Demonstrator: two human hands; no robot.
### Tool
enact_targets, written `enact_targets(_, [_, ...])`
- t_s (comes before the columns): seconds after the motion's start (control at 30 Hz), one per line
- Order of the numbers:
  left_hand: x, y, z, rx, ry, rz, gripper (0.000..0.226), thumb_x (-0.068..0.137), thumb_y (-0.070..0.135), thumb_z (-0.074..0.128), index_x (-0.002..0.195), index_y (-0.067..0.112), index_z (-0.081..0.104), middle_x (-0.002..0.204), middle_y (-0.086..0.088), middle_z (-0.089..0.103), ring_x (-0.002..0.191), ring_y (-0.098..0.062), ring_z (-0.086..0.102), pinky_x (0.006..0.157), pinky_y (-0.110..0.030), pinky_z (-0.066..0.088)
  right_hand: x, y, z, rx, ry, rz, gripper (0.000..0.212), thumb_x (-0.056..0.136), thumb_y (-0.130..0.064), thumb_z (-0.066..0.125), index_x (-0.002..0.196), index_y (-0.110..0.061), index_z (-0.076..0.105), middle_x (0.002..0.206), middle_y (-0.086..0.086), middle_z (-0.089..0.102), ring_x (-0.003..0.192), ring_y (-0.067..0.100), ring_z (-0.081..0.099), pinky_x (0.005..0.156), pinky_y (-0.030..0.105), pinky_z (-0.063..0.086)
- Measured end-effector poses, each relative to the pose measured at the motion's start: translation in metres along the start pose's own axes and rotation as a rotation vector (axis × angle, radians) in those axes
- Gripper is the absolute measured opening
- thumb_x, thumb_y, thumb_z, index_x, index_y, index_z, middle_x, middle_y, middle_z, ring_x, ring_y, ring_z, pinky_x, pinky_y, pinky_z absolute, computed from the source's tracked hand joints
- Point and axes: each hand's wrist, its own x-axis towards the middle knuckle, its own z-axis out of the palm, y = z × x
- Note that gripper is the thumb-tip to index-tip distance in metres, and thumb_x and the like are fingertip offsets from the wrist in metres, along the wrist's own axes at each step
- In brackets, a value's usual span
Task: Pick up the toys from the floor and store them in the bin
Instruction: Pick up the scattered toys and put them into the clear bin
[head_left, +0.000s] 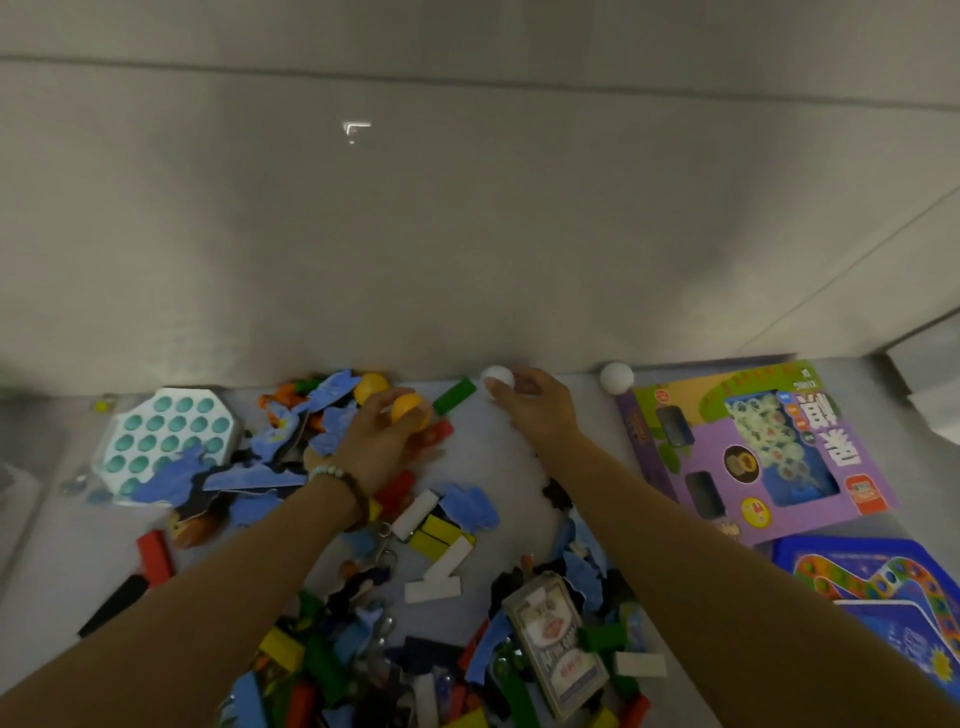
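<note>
Orange ball (409, 410) gripped in left hand (375, 441), white ball (497, 378) pinched by right hand (535, 410) fingertips

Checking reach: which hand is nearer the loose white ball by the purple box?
Right. The right hand, gripping another ball, is left of the loose ball; the left hand, holding an orange ball, is farther left.

Far centre, an orange ball (408, 410) and a yellow ball (370, 385); right of them a white ball (496, 378) and a second white ball (616, 375). The pop toy (166, 441), far left, is white with rows of teal bubbles. The game box (753, 452), right, is purple with green; the board (883, 587), near right, is blue with a multicoloured dotted track. The puzzle pieces (249, 478) are blue, a green block (453, 396) lies far and a red block (154, 556) left, on a pale grey floor (493, 467)
</note>
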Motion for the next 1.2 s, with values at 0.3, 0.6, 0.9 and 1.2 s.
enact_targets(0.3, [-0.029,0.012,-0.037,-0.672,-0.193,-0.262,0.053,0.094,0.051,0.034,0.107,0.006,0.058,0.092,-0.016,0.071,0.071,-0.028,0.071,0.054,-0.031,0.058,-0.049,-0.027,0.049,0.112,-0.407,-0.163,0.02,0.084,-0.014,0.066,0.104,-0.018,0.063,0.1,-0.008,0.064,0.08,-0.002,0.061,0.066,0.007,0.05])
enact_targets(0.6, [-0.018,0.019,-0.077,-0.442,0.017,-0.159,0.016,0.095,0.027,0.047,0.103,0.017,0.057,0.089,-0.005,0.06,0.063,-0.016,0.066,0.049,-0.026,0.055,-0.025,-0.036,0.097,0.219,-0.148,0.015,0.034,0.086,-0.02,0.066,0.116,-0.007,0.059,0.126,0.013,0.057,0.105,0.02,0.056,0.08,0.028,0.051])
enact_targets(0.9, [-0.025,-0.001,-0.086,-0.208,0.096,-0.007,0.008,0.092,0.017,0.052,0.093,0.019,0.06,0.094,-0.001,0.062,0.064,-0.015,0.07,0.056,-0.022,0.058,-0.026,-0.017,0.13,0.102,-0.089,-0.092,0.04,0.083,-0.011,0.068,0.121,-0.005,0.055,0.124,0.013,0.058,0.096,0.021,0.058,0.077,0.025,0.046])
enact_targets(1.2, [-0.03,-0.01,-0.087,0.11,0.07,0.088,0.028,0.09,0.012,0.057,0.117,0.007,0.058,0.093,-0.006,0.059,0.074,-0.018,0.06,0.063,-0.023,0.057,-0.017,-0.015,0.136,-0.02,-0.113,-0.091,0.044,0.08,-0.017,0.073,0.117,-0.005,0.053,0.117,0.011,0.06,0.086,0.014,0.052,0.075,0.024,0.043])
